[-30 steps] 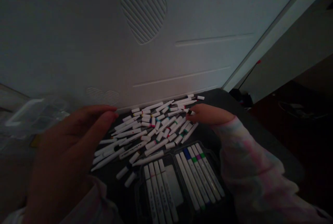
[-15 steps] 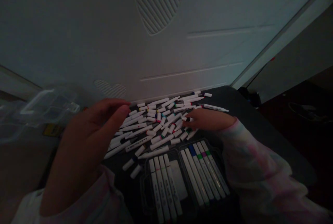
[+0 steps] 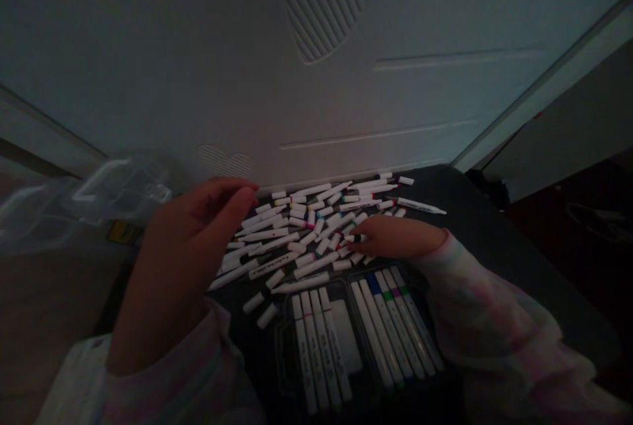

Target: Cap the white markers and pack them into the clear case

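In the head view, my right hand (image 3: 398, 235) reaches over the pile from the right. Its fingertips are closed on a small white marker cap (image 3: 355, 238) with a dark band. My left hand (image 3: 190, 247) hovers at the pile's left edge, thumb and fingertips brought together; what they hold, if anything, is hidden. Between the hands lie many loose white markers (image 3: 277, 265) and separate caps (image 3: 254, 302) with coloured ends. Nearer me sits an open dark marker case (image 3: 281, 359), with several capped markers (image 3: 390, 319) standing in rows in both halves.
Everything rests on a dark grey surface (image 3: 494, 273) against a pale panel (image 3: 198, 69) with carved hearts. At left is a clear plastic container (image 3: 123, 188), with a yellow item (image 3: 122, 232) below it. A white object (image 3: 74, 379) lies at the lower left.
The view has shifted slightly, moving the scene to the right. My left thumb has come closer to the fingers. My right hand keeps the cap and has moved little over the pile.
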`<state>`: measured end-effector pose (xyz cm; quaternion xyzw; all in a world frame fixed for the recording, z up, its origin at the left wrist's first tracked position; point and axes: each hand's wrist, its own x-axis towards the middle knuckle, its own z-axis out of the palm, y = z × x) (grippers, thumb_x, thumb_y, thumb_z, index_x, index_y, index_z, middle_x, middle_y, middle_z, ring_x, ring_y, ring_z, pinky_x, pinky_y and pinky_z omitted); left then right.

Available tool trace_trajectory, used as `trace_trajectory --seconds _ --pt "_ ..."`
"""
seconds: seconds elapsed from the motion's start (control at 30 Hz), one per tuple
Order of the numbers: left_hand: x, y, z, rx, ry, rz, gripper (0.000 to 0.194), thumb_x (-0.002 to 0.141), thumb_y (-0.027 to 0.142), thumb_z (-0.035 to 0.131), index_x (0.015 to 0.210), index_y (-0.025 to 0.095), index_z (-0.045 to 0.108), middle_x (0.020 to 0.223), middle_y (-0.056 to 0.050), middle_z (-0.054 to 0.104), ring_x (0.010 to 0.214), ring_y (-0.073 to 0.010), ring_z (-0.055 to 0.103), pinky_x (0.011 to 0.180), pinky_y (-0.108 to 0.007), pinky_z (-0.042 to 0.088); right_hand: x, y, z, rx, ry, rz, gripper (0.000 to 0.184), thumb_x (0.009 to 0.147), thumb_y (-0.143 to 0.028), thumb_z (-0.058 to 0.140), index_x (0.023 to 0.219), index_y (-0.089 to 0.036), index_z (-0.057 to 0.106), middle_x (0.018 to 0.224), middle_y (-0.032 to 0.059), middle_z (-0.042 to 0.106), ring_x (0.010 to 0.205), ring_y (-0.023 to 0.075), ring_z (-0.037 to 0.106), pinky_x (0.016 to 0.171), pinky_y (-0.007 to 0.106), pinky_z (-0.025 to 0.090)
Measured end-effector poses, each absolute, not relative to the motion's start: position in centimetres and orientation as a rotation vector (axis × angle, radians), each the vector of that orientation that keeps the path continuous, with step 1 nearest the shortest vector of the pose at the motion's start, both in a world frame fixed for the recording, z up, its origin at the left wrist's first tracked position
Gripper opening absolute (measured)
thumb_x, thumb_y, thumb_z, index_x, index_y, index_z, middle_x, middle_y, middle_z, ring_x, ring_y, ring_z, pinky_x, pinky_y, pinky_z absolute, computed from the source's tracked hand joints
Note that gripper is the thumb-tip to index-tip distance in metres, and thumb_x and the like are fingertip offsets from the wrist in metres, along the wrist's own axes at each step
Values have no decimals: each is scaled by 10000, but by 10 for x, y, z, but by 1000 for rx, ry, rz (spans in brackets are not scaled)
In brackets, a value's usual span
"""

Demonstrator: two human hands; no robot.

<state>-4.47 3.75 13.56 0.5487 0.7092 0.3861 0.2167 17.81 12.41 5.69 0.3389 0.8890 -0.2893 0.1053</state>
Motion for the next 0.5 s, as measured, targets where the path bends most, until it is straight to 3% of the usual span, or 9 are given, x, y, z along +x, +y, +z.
trace_trajectory --seconds 0.3,0.5 --pt "-51 39 132 1595 2065 1064 220 792 364 489 813 195 629 741 44 630 649 -94 551 622 -200 427 174 117 53 1003 2698 -771 325 801 -295 451 1055 -166 608 949 127 664 859 257 613 705 334 432" --pt "-55 37 135 1515 2051 1074 246 782 393 500 816 183 623 726 36 629 647 -109 567 587 -208 425 173 119 46 1048 2637 -635 322 771 -286 463 1038 -185 613 921 127 667 850 276 617 687 370 449"
